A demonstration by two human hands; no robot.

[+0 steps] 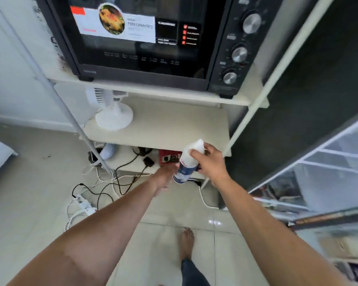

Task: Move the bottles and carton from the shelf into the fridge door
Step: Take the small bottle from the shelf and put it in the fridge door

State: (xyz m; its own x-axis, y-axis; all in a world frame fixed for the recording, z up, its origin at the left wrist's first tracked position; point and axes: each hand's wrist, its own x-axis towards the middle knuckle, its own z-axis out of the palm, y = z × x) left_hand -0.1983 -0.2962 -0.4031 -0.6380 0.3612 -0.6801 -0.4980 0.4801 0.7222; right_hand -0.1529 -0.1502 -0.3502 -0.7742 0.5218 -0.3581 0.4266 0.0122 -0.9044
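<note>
A white bottle [187, 162] with a dark blue label is held tilted in the air, in front of the lower shelf's right front corner. My right hand [210, 162] is shut on its upper part. My left hand [163, 176] is at the bottle's bottom end, fingers loosely spread and touching or nearly touching it. The beige lower shelf [174, 124] behind has no bottles or carton showing on it. At the right edge the open fridge [329, 172] shows white wire racks and a door shelf with packets.
A black toaster oven [145, 44] fills the upper shelf. A white fan base [114, 117] stands at the lower shelf's left. Cables, a power strip [83, 203] and a red socket block [167, 158] lie on the tiled floor under the rack. My foot [187, 244] is below.
</note>
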